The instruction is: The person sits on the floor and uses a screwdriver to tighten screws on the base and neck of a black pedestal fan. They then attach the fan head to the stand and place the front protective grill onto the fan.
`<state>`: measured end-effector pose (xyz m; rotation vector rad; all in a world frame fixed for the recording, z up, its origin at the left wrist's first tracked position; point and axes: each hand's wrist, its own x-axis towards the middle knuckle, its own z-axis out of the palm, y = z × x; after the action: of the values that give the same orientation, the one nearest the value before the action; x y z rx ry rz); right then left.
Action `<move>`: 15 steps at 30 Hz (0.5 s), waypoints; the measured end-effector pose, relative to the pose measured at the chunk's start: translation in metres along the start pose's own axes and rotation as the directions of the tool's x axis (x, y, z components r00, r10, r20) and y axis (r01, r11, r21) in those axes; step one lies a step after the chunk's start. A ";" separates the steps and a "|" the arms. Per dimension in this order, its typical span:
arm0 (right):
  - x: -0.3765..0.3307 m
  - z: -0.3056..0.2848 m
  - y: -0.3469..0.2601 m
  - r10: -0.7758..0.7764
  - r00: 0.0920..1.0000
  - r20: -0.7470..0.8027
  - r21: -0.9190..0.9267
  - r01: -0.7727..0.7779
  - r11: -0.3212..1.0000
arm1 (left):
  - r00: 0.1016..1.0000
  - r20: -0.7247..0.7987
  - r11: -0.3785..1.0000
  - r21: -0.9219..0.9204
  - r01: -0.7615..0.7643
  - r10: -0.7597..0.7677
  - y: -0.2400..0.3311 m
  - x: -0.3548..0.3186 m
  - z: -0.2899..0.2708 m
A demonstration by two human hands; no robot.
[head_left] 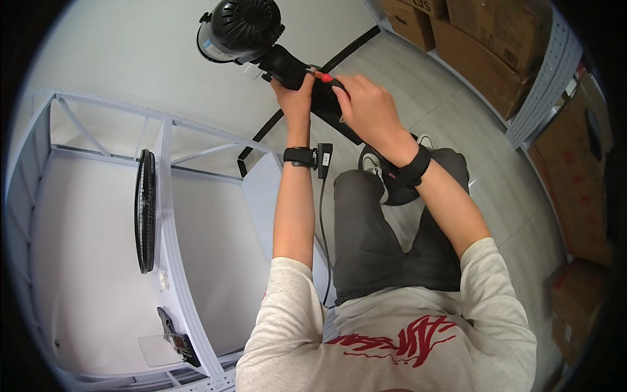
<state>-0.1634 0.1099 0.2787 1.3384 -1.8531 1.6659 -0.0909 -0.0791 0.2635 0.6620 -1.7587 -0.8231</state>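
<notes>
The fan motor unit — a black domed housing with vent slots, joined to a black neck — is held up in front of the person, above the lap and away from any counter. The left hand is wrapped around the neck just below the housing, fingers closed on it. The right hand is closed on a red-handled tool, apparently a screwdriver, whose tip is set against the neck close to the left hand; the tip itself is too small to make out.

Handling is judged as follows. The housing is rigid moulded plastic and is likely top-heavy, since the motor mass sits at the far end. The neck is the narrowest stiff section and is the proper place to take hold. The smooth plastic may turn in the grip under tool pressure, so a firm wrap is advised. The vent ribs look thin and should not be squeezed.

A black wristband is worn on each wrist, and a small black device with a cable hangs at the left one.

A white metal shelf frame stands to the left — a black fan grille is propped on edge against it, and a small dark part lies lower down. The floor is pale grey and smooth. Brown cardboard boxes are stacked on racking along the right.
</notes>
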 end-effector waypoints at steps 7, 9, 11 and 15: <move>0.003 0.000 -0.015 0.005 1.000 0.013 -0.131 -0.003 0.991 | 0.997 0.008 0.997 -0.012 0.073 -0.073 0.011 -0.005 0.001; 0.005 0.000 -0.006 -0.023 1.000 0.006 -0.104 0.024 0.994 | 0.998 0.001 0.998 0.001 0.059 -0.059 0.014 -0.005 0.002; 0.007 -0.004 0.001 -0.032 0.999 0.006 -0.039 0.032 0.999 | 0.996 -0.019 0.996 -0.008 0.084 -0.084 0.017 -0.006 0.001; 0.008 -0.007 0.002 -0.032 0.999 0.021 -0.021 0.033 0.999 | 0.997 -0.037 0.998 0.000 0.062 -0.062 0.012 -0.006 -0.003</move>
<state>-0.1717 0.1129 0.2856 1.3749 -1.8456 1.6176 -0.0871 -0.0675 0.2704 0.7309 -1.7125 -0.8473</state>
